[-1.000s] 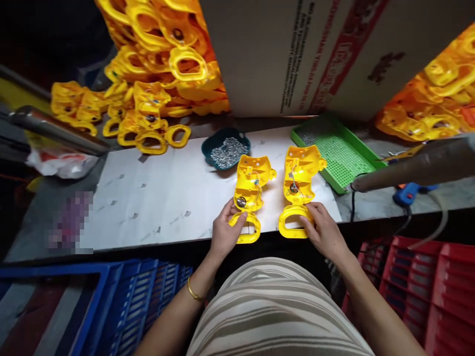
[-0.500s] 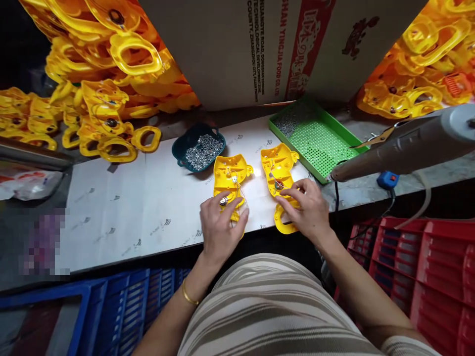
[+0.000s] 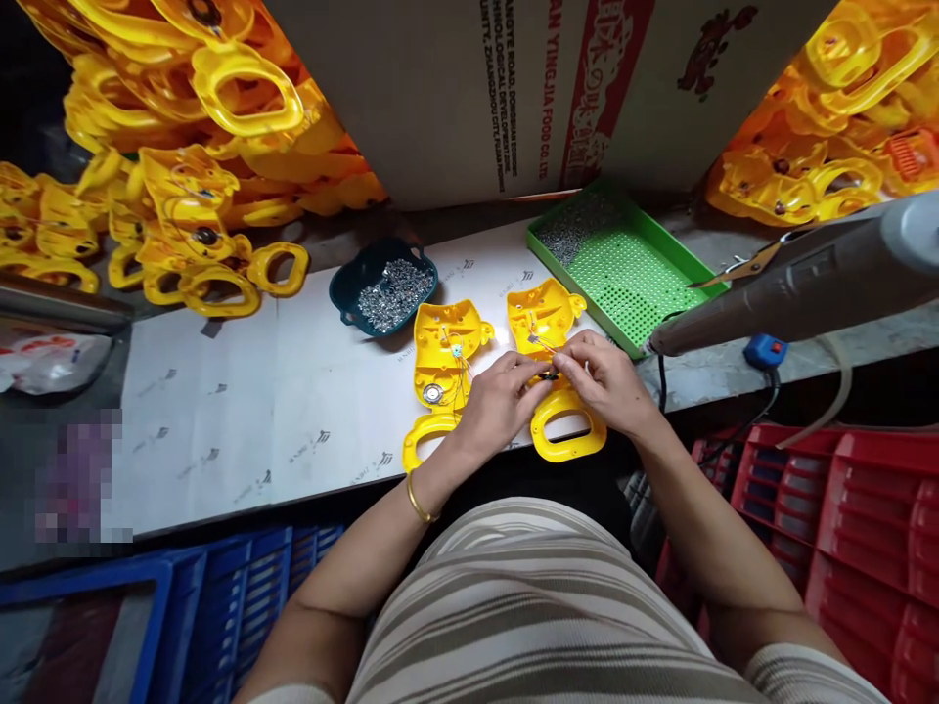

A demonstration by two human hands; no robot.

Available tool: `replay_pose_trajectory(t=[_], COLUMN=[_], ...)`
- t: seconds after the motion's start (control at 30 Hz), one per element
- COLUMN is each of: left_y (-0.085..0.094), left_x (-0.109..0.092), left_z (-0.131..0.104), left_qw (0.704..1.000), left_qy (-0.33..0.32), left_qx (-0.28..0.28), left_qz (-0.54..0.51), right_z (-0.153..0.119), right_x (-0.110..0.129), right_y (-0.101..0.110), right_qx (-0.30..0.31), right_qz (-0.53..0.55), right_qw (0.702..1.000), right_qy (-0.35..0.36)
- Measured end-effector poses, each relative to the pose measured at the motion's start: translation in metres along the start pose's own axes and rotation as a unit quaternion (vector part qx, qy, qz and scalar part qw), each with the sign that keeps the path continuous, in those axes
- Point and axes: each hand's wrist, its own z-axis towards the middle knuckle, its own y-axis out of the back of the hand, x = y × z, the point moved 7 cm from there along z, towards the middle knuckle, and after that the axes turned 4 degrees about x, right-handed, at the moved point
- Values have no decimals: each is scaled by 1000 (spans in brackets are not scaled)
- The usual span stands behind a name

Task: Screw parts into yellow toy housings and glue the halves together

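Observation:
Two yellow plastic toy shell halves lie open side up on the white board, each with a ring handle towards me. My left hand reaches across to the right shell half, fingers pinched at a small dark part in its middle. My right hand meets it there from the other side, thumb and fingertips closed by the thin wires. What exactly the fingertips hold is partly hidden. The left shell half, untouched, contains a round silver disc, thin wires and a small green board.
Behind the shells stand a dark green bowl of small metal screws and a green perforated tray with more screws. A grey tool arm juts in from the right. Yellow shells pile up left. Blue and red crates flank me.
My left hand has left the left shell half and moved right to the other one. My right hand has shifted slightly left and up, and both hands now meet over the right shell half.

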Motion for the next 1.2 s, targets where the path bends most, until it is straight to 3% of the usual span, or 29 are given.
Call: replay_pose_trajectory(t=[0.1, 0.17, 0.23, 0.3, 0.37, 0.43, 0.57, 0.7, 0.77, 0.83, 0.9, 1.0, 1.2], left_y=[0, 1, -2, -8, -13, -17, -19, -19, -13, 0, 9, 3, -9], left_x=[1, 8, 20, 28, 31, 30, 27, 27, 29, 28, 22, 19, 14], left_z=[3, 1, -3, -8, -10, -11, -12, -13, -12, -10, -9, -10, -6], left_qw=[998, 984, 946, 888, 840, 811, 796, 819, 869, 937, 978, 993, 996], left_qy=[28, 81, 160, 231, 268, 282, 294, 290, 262, 192, 117, 83, 79], left_qx=[-7, -23, -34, -32, -27, -20, -13, 8, 5, -39, -81, -68, -28], left_qz=[-64, -155, -280, -396, -472, -512, -529, -496, -420, -288, -151, -49, -3], right_z=[2, -2, -12, -24, -31, -35, -35, -34, -33, -30, -26, -20, -12], right_x=[1, 5, 14, 24, 31, 31, 25, 25, 21, 14, 8, 3, 0], right_y=[2, 9, 20, 24, 18, 8, -2, 0, 2, 2, -1, -8, -14], right_qx=[2, -46, -122, -165, -155, -128, -113, -102, -99, -81, -54, -16, 9], right_qz=[13, 2, -19, -44, -66, -75, -72, -65, -78, -114, -165, -227, -268], right_qw=[1000, 999, 992, 985, 984, 987, 989, 990, 991, 990, 984, 970, 958], right_qy=[1, 3, 16, 40, 59, 61, 57, 74, 46, -4, -47, -85, -105])
